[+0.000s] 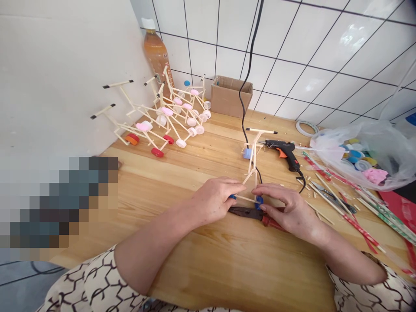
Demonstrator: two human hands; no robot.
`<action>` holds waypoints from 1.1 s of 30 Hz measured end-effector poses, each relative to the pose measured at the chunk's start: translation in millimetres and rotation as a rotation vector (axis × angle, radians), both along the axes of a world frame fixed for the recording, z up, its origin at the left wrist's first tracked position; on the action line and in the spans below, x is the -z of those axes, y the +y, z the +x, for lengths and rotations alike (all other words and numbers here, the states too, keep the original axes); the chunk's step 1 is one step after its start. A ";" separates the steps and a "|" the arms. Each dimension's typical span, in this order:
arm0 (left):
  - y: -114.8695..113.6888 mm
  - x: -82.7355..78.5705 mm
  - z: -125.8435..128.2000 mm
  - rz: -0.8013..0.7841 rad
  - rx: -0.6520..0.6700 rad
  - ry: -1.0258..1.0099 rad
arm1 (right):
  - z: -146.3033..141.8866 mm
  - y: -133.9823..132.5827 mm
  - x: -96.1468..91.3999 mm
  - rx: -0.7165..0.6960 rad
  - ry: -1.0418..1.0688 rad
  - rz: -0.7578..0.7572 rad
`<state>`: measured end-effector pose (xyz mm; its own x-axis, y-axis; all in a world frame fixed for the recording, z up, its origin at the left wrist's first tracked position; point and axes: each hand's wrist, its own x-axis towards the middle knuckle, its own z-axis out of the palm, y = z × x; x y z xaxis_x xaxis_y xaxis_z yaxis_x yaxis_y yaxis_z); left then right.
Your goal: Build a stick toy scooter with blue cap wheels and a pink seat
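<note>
A small tricycle model made of wooden sticks (253, 158) stands in front of me, its black-tipped handlebar pointing away. My left hand (216, 197) pinches a dark blue bottle cap (232, 196) at one end of the rear stick axle; fingers cover most of that cap. At the other end, a second blue bottle cap (258, 203) sits between the thumb and fingers of my right hand (289, 206). A light blue cap (247, 153) forms the front wheel. Pliers (245, 212) with red handles lie beneath my right hand, partly hidden by it.
Several finished stick tricycles (162, 112) crowd the back left near a drink bottle (157, 52). A cardboard box (231, 96) stands by the tiled wall. Rightward lie a glue gun (284, 151), tape roll (307, 128), scissors (334, 197), loose sticks and a plastic bag (390, 149) of caps.
</note>
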<state>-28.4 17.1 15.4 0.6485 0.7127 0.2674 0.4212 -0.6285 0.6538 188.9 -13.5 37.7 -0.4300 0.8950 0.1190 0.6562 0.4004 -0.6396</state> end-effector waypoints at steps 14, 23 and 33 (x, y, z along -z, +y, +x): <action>-0.4 1.4 -0.3 -0.001 -0.014 0.009 | 1.4 -0.5 3.7 -0.025 -0.014 0.058; -0.6 1.1 -0.6 -0.001 -0.010 0.003 | 1.0 -0.6 2.7 -0.045 -0.028 0.087; -0.5 1.4 -0.8 0.008 -0.010 0.011 | 0.8 -0.2 3.8 -0.049 -0.044 0.110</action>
<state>-29.2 16.6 14.1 0.6443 0.7172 0.2656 0.4350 -0.6293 0.6440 189.7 -13.7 33.9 -0.4800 0.8551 0.1959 0.6604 0.4992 -0.5609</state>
